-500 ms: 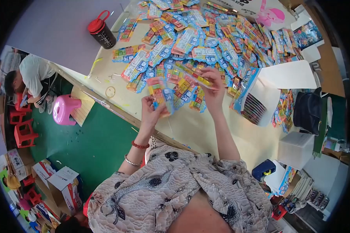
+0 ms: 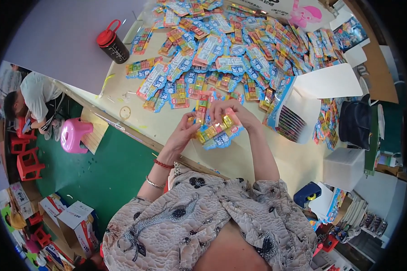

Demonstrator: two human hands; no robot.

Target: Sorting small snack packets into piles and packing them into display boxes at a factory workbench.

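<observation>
Both hands hold a small stack of colourful blister-card packs [image 2: 218, 131] just above the near part of the table. My left hand [image 2: 184, 132] grips the stack's left end. My right hand [image 2: 233, 114] curls over its top and right side. Beyond the hands a wide heap of the same blue and yellow packs [image 2: 230, 54] covers the beige table [image 2: 135, 119]. To the right stands an open white box [image 2: 290, 113] with packs stacked upright inside it.
A dark bottle with a red lid [image 2: 112, 45] stands at the table's far left. A pink stool [image 2: 72, 134] and red stools sit on the green floor, where another person [image 2: 34, 97] bends over. Cardboard boxes [image 2: 77, 223] lie lower left; a black bag [image 2: 356, 122] at right.
Both hands have drawn back from the heap toward me, bringing the gathered packs together into one stack between them.
</observation>
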